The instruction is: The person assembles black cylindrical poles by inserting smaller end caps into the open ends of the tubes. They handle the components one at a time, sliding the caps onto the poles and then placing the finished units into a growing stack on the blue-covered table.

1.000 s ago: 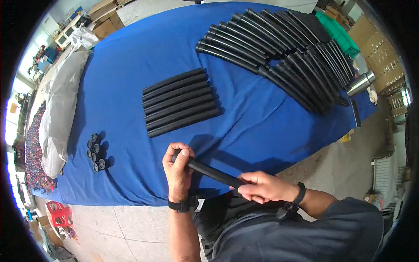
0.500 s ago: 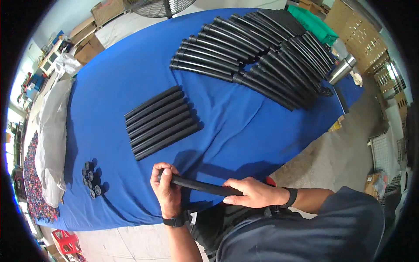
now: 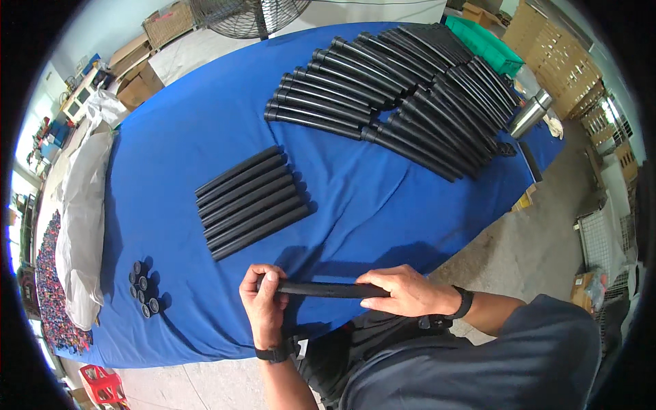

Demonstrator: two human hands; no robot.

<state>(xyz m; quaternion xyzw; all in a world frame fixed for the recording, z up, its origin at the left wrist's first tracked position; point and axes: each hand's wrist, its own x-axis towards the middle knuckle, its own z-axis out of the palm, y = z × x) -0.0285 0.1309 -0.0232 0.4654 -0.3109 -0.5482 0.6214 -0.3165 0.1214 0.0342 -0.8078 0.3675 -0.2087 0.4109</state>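
Note:
A black tube (image 3: 328,290) lies almost level between my two hands, close to the near edge of the blue-covered table (image 3: 164,157). Round its left end my left hand (image 3: 265,301) is closed, thumb on top, so that end is mostly hidden. My right hand (image 3: 403,290) grips the other end between thumb and fingers. Beyond my hands a row of several loose black tubes (image 3: 253,203) lies slanted on the cloth. Small round black caps (image 3: 141,292) are grouped to the left.
Many capped black tubes (image 3: 342,82) lie in rows at the back right. Past them stand a green crate (image 3: 485,46) and a steel flask (image 3: 531,113). White sheeting (image 3: 83,225) covers the table's left end. A fan (image 3: 253,15) stands behind; a red stool (image 3: 102,384) is at lower left.
The tube has turned from slanting down to the right to nearly level. Both hands have shifted slightly right, still gripping it. The whole view has tilted slightly.

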